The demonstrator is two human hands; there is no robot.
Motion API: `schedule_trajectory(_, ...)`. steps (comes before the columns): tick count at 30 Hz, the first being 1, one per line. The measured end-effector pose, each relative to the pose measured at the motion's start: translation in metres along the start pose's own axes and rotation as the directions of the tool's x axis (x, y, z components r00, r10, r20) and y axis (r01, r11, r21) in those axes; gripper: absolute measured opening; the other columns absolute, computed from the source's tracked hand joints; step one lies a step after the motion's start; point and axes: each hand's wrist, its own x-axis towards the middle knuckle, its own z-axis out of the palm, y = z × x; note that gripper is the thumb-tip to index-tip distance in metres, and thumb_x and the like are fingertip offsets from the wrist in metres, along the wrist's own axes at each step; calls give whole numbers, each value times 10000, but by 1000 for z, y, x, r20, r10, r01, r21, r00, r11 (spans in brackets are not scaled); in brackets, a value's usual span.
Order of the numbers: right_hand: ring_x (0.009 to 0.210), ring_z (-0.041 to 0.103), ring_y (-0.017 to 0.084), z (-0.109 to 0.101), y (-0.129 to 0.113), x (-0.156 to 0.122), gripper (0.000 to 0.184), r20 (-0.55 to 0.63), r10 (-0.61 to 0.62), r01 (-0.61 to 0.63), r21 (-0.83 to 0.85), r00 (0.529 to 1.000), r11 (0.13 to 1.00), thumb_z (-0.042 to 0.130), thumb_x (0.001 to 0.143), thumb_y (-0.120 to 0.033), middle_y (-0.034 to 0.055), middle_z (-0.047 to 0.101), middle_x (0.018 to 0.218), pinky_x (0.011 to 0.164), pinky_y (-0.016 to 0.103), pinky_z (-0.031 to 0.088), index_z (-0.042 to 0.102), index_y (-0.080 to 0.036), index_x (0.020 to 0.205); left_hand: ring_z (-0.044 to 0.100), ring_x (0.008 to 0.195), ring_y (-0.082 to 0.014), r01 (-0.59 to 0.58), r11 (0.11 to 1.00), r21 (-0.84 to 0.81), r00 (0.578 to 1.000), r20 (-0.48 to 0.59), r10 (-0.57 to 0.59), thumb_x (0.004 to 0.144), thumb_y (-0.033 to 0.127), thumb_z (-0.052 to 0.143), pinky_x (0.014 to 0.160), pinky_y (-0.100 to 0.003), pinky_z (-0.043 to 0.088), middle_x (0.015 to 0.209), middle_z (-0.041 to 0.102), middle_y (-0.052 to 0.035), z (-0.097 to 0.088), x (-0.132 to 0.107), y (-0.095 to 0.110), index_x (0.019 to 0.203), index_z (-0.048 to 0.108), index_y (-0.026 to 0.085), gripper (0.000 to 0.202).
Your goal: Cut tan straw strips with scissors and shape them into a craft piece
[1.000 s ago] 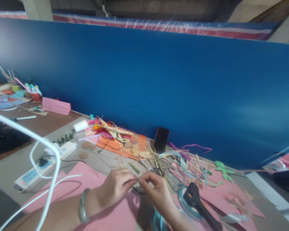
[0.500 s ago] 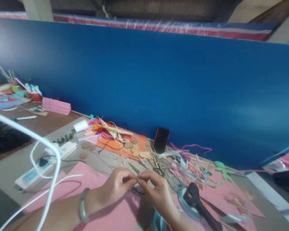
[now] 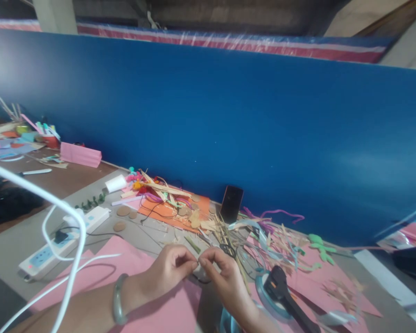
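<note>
My left hand (image 3: pixel 171 266), with a pale green bangle (image 3: pixel 119 299) on its wrist, is pinched closed, thumb against fingertips. Facing it, my right hand (image 3: pixel 225 277) is pinched in the same way, their fingertips almost meeting. Whatever sits between the fingers is too small to make out. Beneath both hands lies pink paper (image 3: pixel 173 307). A black-handled glue gun (image 3: pixel 280 286) rests across a roll of light blue ribbon (image 3: pixel 263 286) to the right of my right hand. More blue ribbon (image 3: pixel 229 319) shows below my right wrist.
A white power strip (image 3: pixel 60 247) and white cable (image 3: pixel 69 203) are on the left. Behind the hands, a phone (image 3: pixel 231 203) leans against the blue partition (image 3: pixel 208 106). Craft scraps lie around orange paper (image 3: pixel 203 203). A green fuzzy figure (image 3: pixel 321 245) lies at right.
My fingertips have drawn slightly apart, leaving a small gap between the two hands. Both hands remain pinched over the pink paper.
</note>
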Motion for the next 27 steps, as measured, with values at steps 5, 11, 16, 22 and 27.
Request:
schedule_trajectory(5,696,567,163,1,6,0,259,-4,13,-13,8,1000,1000,536,890,-365,11,616,688,628,249,415,611,-175,730,441,435,-87,100,986,-135,995,15,-99,761,324,666,463,-208,350,501,542,18,1,5,-10,679,615,131,216)
schedule_trajectory(11,692,548,166,1,12,2,262,-24,54,-54,-7,998,998,531,882,-372,12,591,679,628,253,402,594,-167,732,519,503,-112,88,996,-33,995,-40,-89,745,324,673,495,-206,379,524,575,1,-2,13,-29,653,624,129,221)
schedule_trajectory(16,688,544,163,1,10,3,267,-12,63,-63,-15,998,998,537,875,-367,10,591,674,642,252,400,592,-165,709,469,399,-97,117,989,-92,993,-9,-118,861,486,500,428,-197,353,440,491,33,-4,15,-28,701,641,129,416)
schedule_trajectory(22,693,559,160,3,8,2,255,11,44,-44,-29,999,999,536,879,-337,9,618,682,682,258,399,614,-165,708,452,423,-82,137,982,-127,981,153,-117,771,519,629,434,-187,328,446,496,23,-3,14,-29,658,662,108,427)
schedule_trajectory(27,689,560,165,5,5,3,264,-6,55,-55,-55,998,997,543,867,-340,13,620,669,670,259,392,616,-163,684,444,428,-77,183,965,-188,973,175,-150,726,483,683,431,-187,322,451,512,17,-4,16,-30,618,651,109,390)
